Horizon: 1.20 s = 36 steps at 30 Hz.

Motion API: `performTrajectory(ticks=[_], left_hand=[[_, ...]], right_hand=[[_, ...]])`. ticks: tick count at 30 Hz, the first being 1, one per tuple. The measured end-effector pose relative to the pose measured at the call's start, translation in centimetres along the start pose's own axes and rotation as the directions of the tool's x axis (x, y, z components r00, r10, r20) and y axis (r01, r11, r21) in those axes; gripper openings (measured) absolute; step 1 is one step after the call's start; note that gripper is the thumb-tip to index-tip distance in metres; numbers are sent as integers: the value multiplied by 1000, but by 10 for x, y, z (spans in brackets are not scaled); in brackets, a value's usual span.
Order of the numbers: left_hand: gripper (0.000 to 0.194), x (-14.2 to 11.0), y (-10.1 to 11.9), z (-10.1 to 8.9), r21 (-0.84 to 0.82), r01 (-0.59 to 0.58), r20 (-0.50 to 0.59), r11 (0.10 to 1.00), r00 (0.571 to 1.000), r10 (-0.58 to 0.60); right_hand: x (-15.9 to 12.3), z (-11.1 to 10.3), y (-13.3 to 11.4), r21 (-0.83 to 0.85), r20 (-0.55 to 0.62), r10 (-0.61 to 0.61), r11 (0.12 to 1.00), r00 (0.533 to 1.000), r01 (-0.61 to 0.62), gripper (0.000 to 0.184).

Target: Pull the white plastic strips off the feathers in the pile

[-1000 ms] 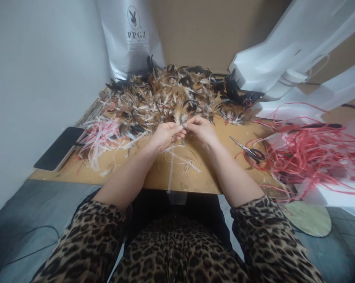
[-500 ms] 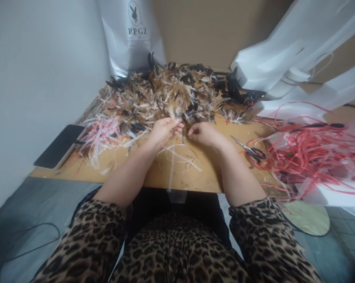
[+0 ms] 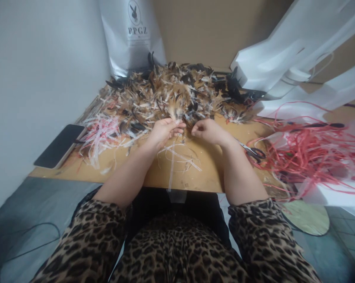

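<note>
Between thumb and fingers, my left hand (image 3: 166,132) pinches a small bunch of brown and white feathers (image 3: 176,108), its tips pointing away from me. My right hand (image 3: 208,130) is a short way to the right, apart from the bunch, with its fingers curled together; whether anything thin is in them I cannot make out. Just beyond both hands spreads a big heap of brown, black and white feathers (image 3: 153,92). Below them, thin clear strips (image 3: 171,165) lie crossed on the wooden table (image 3: 203,177).
Scissors (image 3: 255,152) lie right of my right arm, partly behind it, beside a tangle of red strings (image 3: 315,157). On the left are a phone (image 3: 59,146) and a pile of pink and white strips (image 3: 100,135). A white printed bag (image 3: 133,51) stands behind the feathers.
My right hand has come away from the feather bunch and moved right, its arm now covering part of the scissors. My left hand keeps the bunch in nearly the same place.
</note>
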<state>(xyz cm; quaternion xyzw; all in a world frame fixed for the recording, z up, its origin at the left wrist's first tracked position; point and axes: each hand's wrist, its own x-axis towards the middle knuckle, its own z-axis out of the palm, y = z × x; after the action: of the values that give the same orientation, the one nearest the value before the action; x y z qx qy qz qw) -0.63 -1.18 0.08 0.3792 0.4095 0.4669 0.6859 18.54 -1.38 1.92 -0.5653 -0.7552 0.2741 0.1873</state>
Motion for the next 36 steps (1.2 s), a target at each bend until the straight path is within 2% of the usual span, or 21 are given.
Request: performTrajectory(ticks=[4,7,8,10,13,15,17,19,22,25,31,36], left_hand=[[8,-2,3,0,14,14,18,1000,1000,-14],[8,-2,2,0,20,7,30,1000,1000,-8],[8,-2,2,-1,22,5,32,1000,999,-6],[8,-1,1,-1,25,6,28,1000,1000,-6],[9,1,-1,-3,27,8,30,1000,1000,-8],[9,1,-1,-3,27,5,44,1000,999,-6],[9,2,-2,-4,26,4,53,1000,999,-5],[9,2,-2,-4,23,2,53,1000,999,-3],[8,1,-1,-4,32,9,56,999,998,-11],[8,-1,1,-2,43,29,65,999,997,-31],[7,-3,2,-1,22,53,83,998,995,-54],[6,-3,-4,-4,-40,118,223,992,969,-106]], right_hand=[[-4,-13,1,290,-80,7,957,997,17,9],[-6,-16,4,331,-42,-31,943,999,43,5],[-6,-15,6,287,-1,-38,957,999,37,5],[-5,-10,8,117,78,-36,993,996,27,17],[-3,0,8,-166,126,-7,986,992,28,26],[0,6,7,-248,137,9,969,991,25,21],[2,8,6,-248,133,3,968,991,31,14],[2,5,5,-168,111,-27,985,993,45,10],[-2,-4,3,58,71,-48,997,996,44,6],[-6,-14,2,315,38,-60,948,997,45,12],[-14,-23,3,665,23,-53,746,998,24,27],[-10,-19,7,853,73,-76,521,994,-23,34]])
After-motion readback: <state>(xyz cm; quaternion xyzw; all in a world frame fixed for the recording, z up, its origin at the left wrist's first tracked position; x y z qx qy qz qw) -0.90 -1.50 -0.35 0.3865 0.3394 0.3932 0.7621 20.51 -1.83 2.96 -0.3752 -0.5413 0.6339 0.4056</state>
